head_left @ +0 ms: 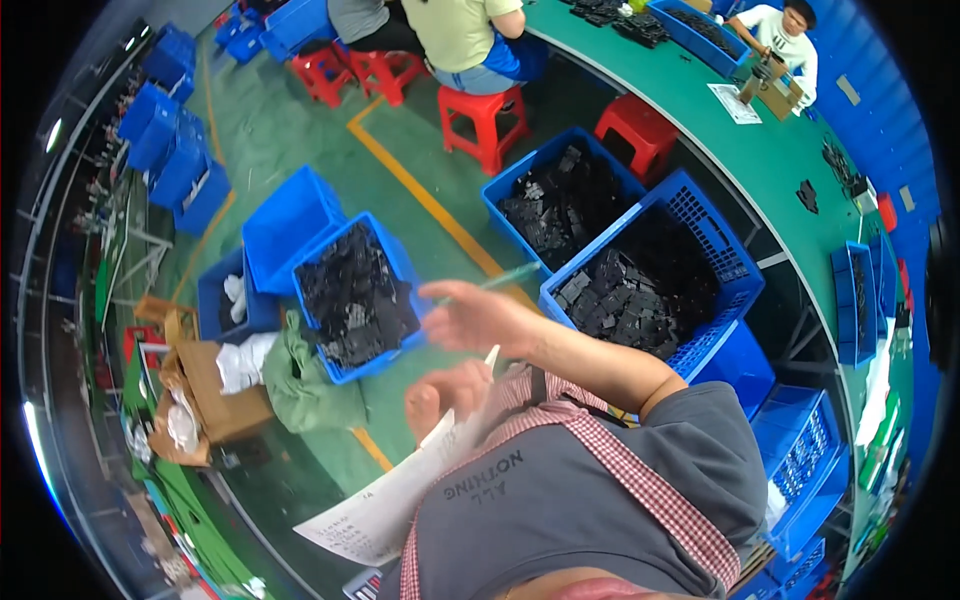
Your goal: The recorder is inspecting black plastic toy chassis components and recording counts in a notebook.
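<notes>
My right hand [480,318] reaches across in front of my chest, its fingers pinched round a thin, pale green pen [505,277] that is blurred by motion. Just below it, my left hand [448,392] is curled at the top of some white paper sheets [385,500], which lean against my body. The sheets bear handwriting, and a corner sticks up between my hands. Beyond my hands stands a blue bin [408,262] heaped with flat black parts [355,295].
Two more blue bins [560,298] of black parts stand at right beside a long green worktable [735,165]. A person in white [785,45] works there; others sit on red stools [482,125]. A green sack [310,385] and cardboard box [225,400] lie at left.
</notes>
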Motion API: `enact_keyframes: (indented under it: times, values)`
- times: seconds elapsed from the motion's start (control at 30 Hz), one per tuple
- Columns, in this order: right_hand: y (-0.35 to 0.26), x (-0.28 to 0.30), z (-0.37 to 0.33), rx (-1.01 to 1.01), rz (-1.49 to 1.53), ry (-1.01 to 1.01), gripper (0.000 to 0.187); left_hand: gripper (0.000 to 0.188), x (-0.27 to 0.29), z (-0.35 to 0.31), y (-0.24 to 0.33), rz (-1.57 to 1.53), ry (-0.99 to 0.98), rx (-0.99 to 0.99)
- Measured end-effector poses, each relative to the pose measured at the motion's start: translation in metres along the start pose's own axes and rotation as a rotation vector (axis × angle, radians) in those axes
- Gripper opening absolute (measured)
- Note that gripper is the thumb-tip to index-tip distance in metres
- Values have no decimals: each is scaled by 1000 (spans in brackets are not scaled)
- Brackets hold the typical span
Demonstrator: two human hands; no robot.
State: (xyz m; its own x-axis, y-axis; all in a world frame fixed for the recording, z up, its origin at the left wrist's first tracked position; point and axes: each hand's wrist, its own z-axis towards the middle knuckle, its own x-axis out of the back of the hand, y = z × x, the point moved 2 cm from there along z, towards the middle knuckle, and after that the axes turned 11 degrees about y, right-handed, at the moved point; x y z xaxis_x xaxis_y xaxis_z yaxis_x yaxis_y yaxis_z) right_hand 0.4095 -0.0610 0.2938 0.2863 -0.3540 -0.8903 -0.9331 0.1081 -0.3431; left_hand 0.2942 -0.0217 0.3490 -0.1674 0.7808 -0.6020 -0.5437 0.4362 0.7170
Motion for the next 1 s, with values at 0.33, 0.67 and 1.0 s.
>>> enact_keyframes:
  times: [0.33,0.67,1.0]
  values:
    - [19,81,15,658,-1683,441,17,49,172,42,54,-297,-20,-16]
    - [-57,-3,37,1538,-1867,824,22,35,206,110,74,-106,-126,-57]
    - [-114,29,96,1050,-2022,803,27,24,204,172,34,100,-14,173]
